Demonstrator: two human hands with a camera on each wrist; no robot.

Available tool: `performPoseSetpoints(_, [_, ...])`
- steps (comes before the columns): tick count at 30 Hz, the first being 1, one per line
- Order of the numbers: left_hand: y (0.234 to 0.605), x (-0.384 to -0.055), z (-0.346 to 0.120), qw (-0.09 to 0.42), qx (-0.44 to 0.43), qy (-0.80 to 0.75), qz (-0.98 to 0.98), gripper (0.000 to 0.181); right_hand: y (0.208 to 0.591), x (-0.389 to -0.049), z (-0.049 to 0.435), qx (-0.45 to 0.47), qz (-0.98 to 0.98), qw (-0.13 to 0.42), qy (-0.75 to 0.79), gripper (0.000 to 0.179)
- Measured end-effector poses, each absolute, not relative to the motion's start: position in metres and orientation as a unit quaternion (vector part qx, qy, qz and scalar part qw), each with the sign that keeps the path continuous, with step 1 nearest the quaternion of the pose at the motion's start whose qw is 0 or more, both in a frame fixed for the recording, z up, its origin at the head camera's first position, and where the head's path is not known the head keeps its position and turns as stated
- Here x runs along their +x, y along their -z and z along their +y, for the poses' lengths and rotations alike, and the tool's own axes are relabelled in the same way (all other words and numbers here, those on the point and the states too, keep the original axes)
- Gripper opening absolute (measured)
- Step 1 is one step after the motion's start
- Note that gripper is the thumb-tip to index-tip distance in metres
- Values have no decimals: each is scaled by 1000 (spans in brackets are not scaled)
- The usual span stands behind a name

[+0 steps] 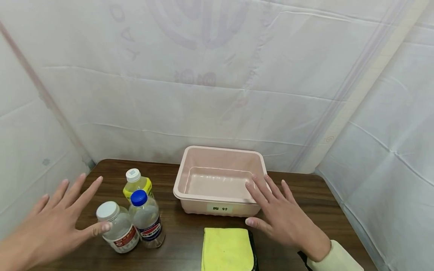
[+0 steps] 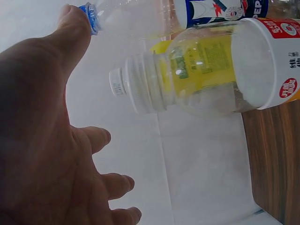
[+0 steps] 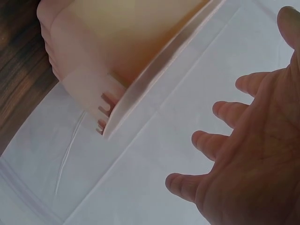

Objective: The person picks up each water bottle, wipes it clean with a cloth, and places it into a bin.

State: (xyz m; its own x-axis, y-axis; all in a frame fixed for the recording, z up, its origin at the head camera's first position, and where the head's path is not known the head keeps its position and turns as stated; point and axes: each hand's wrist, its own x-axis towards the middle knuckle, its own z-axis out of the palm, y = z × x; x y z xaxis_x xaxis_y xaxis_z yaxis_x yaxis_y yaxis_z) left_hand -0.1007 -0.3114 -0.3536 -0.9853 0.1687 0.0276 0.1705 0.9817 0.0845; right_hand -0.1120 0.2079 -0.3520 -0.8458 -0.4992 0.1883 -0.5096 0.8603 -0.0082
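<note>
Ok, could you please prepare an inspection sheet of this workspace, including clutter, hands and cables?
Surface: dark wood-grain table.
Job's things: blue-capped Pepsi bottle, red-labelled bottle and yellow-labelled bottle grouped at left; pink plastic tub towards the back; folded yellow cloth in front of it.
Clutter: nothing seen.
Hands: left hand by the bottles, right hand by the tub; fingers spread, holding nothing.
Cables: nothing seen.
Surroundings: white sheeting behind the table.
</note>
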Motion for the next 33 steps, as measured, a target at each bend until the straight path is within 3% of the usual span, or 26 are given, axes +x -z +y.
performPoseSetpoints(9, [357,-99,-312,-2,-84,52,-995,110,361,-107,205,266,-959,100,-20,80])
performPoseSetpoints(23, [366,-98,-314,4,-93,66,-994,111,371,-99,198,275,-959,55,-35,79])
performPoseSetpoints(33, [377,-95,-312,30,-100,85,-991,112,377,-93,195,285,-956,57,-28,81])
